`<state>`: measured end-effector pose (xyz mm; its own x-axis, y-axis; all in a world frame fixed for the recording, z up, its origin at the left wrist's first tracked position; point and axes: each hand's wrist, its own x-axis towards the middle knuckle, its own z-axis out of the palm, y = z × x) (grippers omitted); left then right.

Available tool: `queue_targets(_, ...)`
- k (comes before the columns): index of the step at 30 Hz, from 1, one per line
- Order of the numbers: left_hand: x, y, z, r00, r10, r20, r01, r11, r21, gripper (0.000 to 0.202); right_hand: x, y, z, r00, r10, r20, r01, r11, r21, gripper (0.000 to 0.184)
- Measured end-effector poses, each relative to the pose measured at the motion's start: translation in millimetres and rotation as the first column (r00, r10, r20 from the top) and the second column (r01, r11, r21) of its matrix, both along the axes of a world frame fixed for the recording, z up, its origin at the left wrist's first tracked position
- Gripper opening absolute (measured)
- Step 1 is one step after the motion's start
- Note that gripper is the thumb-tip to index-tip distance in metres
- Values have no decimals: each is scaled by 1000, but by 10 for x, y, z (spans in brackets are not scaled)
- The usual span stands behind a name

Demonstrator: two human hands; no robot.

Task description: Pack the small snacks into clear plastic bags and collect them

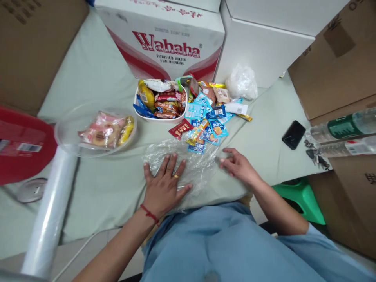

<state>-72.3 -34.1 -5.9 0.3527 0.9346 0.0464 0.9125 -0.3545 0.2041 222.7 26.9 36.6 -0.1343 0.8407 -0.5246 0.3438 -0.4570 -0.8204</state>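
- I see the left hand [164, 182] palm down with fingers spread, gripping nothing; it rests on some crumpled clear plastic [201, 172], which lies on the pale cloth [264, 137] in front of the person;
- I see the right hand [237, 166] at the plastic's right side, fingers partly curled; I cannot tell whether it grips the edge;
- at the plastic's far edge lie loose snack packets [216, 112]; a filled white tub [166, 119] stands just left of them;
- farther back stands a water box [176, 66].
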Motion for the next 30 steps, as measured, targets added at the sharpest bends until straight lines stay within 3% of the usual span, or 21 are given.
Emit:
queue_targets(3,0,-18,-1,1000,0,2,0,1000,-12,72,-259,-36,-102,1000,-20,-13,21,999,37,84)
queue_targets(5,0,-27,-1,1000,4,7,-3,1000,-27,73,-279,-29,-125,997,-13,-71,15,999,33,83)
queue_targets(9,-9,-28,-5,1000,4,16,-4,1000,-29,75,-36,-8,-46,985,28,-173,-30,999,-11,75)
queue_targets(15,-28,-15,-28,1000,-8,14,8,1000,-4,72,271,-82,73,996,6,-90,-14,996,-88,58)
queue_targets(19,-20,-16,-35,1000,-6,16,6,1000,12,72,99,-108,36,997,-79,-3,79,995,-61,68)
queue_targets(23,-29,-21,-30,1000,-11,20,11,1000,23,72,-67,-112,-49,996,-38,-84,34,998,-51,88)
queue_targets(26,-59,-38,-24,999,-35,20,34,999,25,73,37,-209,-101,985,-15,-169,8,999,-40,73)
queue_targets(30,-94,-72,-32,997,-80,25,79,996,31,74,437,-461,-74,989,53,-136,-64,995,-76,54)
